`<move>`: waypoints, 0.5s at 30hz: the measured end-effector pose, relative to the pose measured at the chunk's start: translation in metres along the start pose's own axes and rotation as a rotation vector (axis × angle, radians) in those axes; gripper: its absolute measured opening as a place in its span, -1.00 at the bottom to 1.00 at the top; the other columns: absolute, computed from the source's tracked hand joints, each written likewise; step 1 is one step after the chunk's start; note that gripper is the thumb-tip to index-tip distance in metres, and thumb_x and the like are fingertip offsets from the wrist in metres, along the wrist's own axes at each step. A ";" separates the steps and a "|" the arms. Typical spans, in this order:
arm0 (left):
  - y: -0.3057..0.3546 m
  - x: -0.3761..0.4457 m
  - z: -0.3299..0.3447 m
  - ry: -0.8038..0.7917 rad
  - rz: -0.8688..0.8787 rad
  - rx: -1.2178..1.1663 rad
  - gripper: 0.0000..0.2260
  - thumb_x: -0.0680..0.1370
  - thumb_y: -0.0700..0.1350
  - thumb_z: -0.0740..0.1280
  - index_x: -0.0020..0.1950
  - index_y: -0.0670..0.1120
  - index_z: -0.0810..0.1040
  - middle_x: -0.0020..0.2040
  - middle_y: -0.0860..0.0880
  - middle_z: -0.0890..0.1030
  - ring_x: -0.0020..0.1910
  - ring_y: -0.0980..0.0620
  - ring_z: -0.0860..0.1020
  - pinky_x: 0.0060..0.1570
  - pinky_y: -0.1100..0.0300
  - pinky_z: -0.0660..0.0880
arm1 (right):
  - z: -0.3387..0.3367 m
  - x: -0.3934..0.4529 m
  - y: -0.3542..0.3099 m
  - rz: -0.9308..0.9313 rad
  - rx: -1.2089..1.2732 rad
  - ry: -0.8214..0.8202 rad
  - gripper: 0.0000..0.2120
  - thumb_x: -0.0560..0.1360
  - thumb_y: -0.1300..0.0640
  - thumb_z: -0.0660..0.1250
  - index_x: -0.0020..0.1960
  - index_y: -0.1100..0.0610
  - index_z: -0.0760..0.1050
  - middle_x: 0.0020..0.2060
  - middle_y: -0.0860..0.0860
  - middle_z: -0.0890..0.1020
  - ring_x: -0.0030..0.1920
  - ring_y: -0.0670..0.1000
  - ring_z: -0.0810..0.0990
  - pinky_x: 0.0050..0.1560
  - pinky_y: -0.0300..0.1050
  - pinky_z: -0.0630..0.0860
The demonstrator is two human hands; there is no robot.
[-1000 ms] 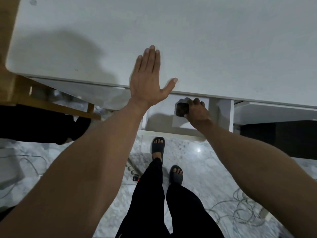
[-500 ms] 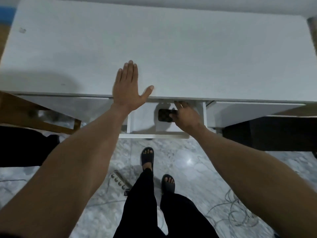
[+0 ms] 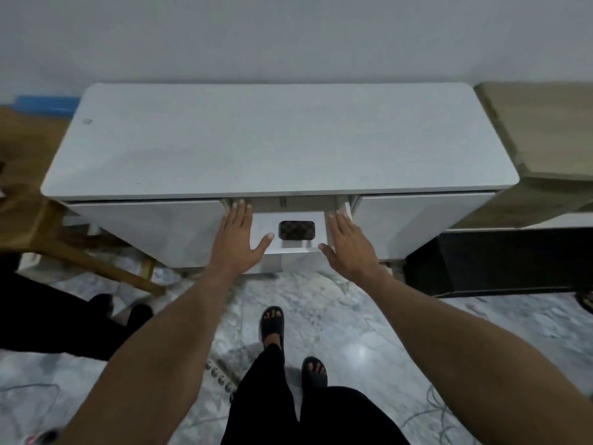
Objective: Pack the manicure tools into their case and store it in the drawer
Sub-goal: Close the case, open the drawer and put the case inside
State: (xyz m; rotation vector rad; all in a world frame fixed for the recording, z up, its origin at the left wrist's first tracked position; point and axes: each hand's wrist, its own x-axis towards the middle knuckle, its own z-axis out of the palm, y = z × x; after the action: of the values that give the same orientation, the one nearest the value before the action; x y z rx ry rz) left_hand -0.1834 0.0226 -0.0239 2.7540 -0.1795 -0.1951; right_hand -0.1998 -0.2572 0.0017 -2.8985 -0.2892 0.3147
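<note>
Inside the open white centre drawer [image 3: 290, 248] of the long white counter [image 3: 279, 146] lies the small dark checkered case [image 3: 296, 229], zipped, nobody holding it. Packing looks finished; shutting the drawer remains. Left hand [image 3: 236, 237] and right hand [image 3: 348, 240] rest flat-fingered on its side edges, gripping nothing.

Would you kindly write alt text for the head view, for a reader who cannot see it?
A dark checkered case lies in the open middle drawer of a white desk. The left hand and right hand, fingers straight, rest on the drawer's sides.
</note>
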 end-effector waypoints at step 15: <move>0.010 -0.063 0.053 0.007 -0.031 -0.007 -0.08 0.58 0.43 -0.05 0.69 -0.25 0.13 0.71 -0.22 0.08 0.72 -0.15 -0.04 0.65 0.04 -0.22 | 0.040 -0.040 0.007 0.027 -0.068 -0.159 -0.24 0.63 -0.24 0.00 0.59 0.21 -0.17 0.60 0.14 -0.09 0.59 0.13 -0.11 0.56 0.11 -0.01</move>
State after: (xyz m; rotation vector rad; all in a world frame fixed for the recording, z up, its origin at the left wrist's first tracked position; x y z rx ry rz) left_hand -0.2542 0.0041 -0.0619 2.7518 -0.1336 -0.1945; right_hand -0.2460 -0.2646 -0.0309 -2.9514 -0.2911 0.5516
